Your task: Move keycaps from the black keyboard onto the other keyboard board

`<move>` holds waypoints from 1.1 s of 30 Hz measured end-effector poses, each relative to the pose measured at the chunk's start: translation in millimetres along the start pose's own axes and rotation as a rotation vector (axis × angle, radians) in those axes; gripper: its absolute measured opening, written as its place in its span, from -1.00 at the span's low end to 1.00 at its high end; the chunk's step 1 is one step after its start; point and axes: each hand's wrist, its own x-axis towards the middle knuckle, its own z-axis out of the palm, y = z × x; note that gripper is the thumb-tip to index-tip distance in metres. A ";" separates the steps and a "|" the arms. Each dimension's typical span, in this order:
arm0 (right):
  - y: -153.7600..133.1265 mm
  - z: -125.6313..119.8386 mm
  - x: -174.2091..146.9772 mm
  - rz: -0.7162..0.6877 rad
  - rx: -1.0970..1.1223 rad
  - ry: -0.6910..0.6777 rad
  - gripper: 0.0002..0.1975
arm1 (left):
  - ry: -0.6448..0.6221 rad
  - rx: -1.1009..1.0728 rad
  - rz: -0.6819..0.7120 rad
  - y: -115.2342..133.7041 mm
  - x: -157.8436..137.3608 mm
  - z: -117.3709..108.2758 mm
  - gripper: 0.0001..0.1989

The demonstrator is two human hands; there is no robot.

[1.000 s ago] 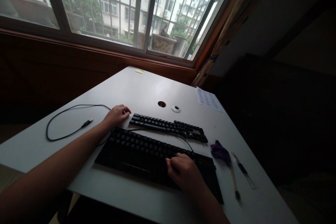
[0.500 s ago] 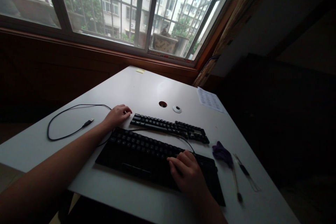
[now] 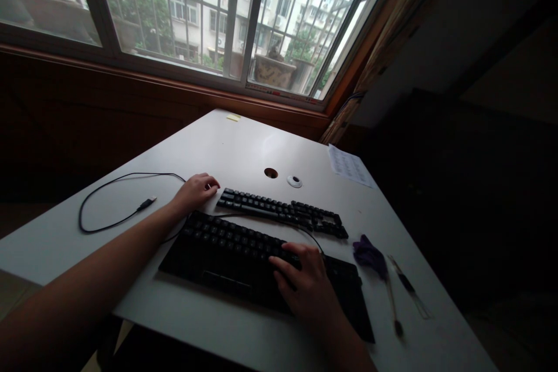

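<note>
A black keyboard (image 3: 226, 270) with a broad front palm rest lies on the desk in front of me. My right hand (image 3: 305, 279) is over its right part, fingers apart, two fingertips at the lower key rows; nothing shows in its grasp. Behind the keyboard, rows of loose black keycaps (image 3: 261, 206) lie in keyboard order, with gaps toward the right. Beside their left end my left hand (image 3: 198, 190) rests on the desk, fingers loosely bent, a gap between thumb and forefinger. A black USB cable (image 3: 111, 225) loops out to the left and runs behind the keyboard.
To the right lie a purple cloth (image 3: 368, 253), a thin-handled brush (image 3: 392, 308) and a wire keycap puller (image 3: 410, 288). Farther back are a round desk hole (image 3: 271, 173), its white cover ring (image 3: 294, 181), a printed sheet (image 3: 351, 165) and a yellow sticky note (image 3: 233, 118).
My right hand has shifted slightly left and away from me, and its fingers have spread from a closer pinch. The left hand has hardly moved.
</note>
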 end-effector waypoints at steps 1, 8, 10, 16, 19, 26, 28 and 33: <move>-0.1 -0.5 0.3 -0.005 -0.002 0.005 -0.73 | -0.001 0.000 0.000 0.0 0.0 -0.1 -0.71; 2.5 -3.8 -0.3 -0.025 0.027 0.042 -0.74 | -0.010 0.006 0.004 -0.9 0.8 0.1 -0.71; 2.8 -3.5 -1.0 -0.013 0.039 0.065 -0.75 | -0.011 0.007 0.003 -0.6 0.6 0.0 -0.72; 4.7 -2.1 -1.7 0.021 0.071 0.072 -0.79 | -0.013 0.010 0.001 1.5 -0.5 -0.7 -0.70; 5.3 -2.6 -0.3 0.035 0.082 0.053 -0.79 | -0.016 0.009 -0.002 1.1 -0.4 -0.6 -0.69; 11.9 -12.4 0.8 0.008 0.084 0.030 -0.76 | -0.020 0.003 0.002 0.2 0.1 -0.8 -0.68; 18.3 -19.3 0.8 0.065 0.072 0.083 -0.77 | -0.021 0.002 0.004 -0.1 0.0 -0.9 -0.69; 41.2 -31.4 5.7 0.226 0.096 0.111 -0.81 | -0.020 0.006 0.004 -1.4 0.2 -0.1 -0.68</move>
